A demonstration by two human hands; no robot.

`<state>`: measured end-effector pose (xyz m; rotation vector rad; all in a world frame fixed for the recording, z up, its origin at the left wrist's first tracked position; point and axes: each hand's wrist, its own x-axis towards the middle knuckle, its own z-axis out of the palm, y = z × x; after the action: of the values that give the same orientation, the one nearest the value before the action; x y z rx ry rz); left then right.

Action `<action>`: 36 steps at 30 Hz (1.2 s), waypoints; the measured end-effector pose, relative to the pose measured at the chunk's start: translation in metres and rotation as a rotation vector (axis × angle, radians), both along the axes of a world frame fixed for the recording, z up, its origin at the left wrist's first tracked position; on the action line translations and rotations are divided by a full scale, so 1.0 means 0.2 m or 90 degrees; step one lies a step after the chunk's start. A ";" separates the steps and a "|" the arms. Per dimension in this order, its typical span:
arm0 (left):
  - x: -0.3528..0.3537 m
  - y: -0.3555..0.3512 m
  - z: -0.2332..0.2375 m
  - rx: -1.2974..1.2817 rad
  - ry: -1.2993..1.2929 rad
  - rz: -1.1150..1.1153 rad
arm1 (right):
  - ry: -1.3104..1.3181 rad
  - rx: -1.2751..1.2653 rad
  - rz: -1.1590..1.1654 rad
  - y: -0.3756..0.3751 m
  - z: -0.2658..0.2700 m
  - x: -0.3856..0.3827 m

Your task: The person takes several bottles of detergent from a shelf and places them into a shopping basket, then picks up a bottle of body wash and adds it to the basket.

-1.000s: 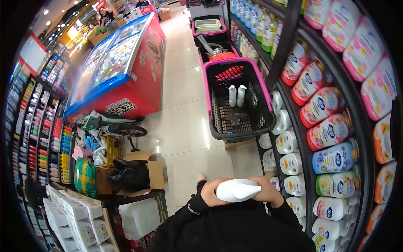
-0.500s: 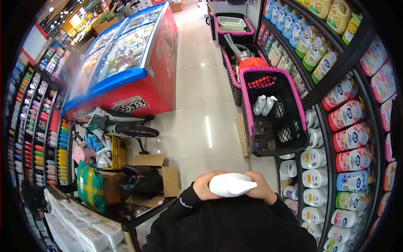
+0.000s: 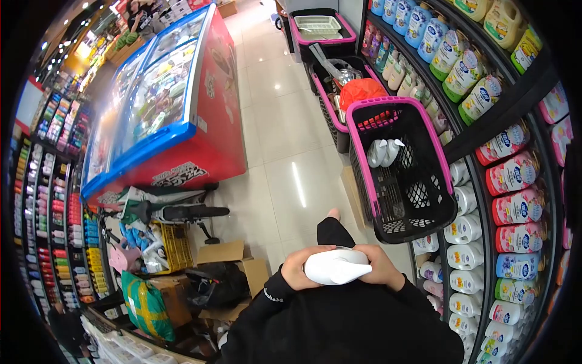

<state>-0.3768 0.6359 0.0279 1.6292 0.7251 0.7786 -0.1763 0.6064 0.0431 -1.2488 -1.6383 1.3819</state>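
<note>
Close to my body is a white bottle with a bent, tapering spout that points right. My left hand is wrapped round its left side, and my right hand grips the other side. The label side of the bottle is hidden from above. Ahead and to the right stands a black shopping basket with a pink rim. Inside it, against the left wall, are two similar white bottles with angled necks.
More baskets stand behind, one holding a red item. Shelves of detergent bottles line the right. Left are a chest freezer, a small bicycle and an opened cardboard box. Tiled floor runs between.
The view has shifted slightly, and the basket appears lower and further right. A leg and foot have come into view beyond the bottle. Both hands keep hold of it.
</note>
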 end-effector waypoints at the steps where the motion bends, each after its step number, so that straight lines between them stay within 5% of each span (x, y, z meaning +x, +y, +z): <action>1: 0.02 0.07 -0.01 0.009 0.009 -0.012 | 0.009 -0.010 -0.011 0.04 -0.02 0.01; 16: 0.50 1.07 0.01 0.016 -0.007 -0.222 | 0.009 0.038 -0.235 0.74 -0.05 0.37; 36: 1.12 1.91 -0.07 -0.028 0.017 -0.764 | -0.064 -0.071 -0.730 1.06 -0.05 0.37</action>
<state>-0.1520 1.0175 0.0132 1.6671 -0.2773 -0.1360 -0.1026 0.8177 0.0328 -1.8822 -0.6099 0.6654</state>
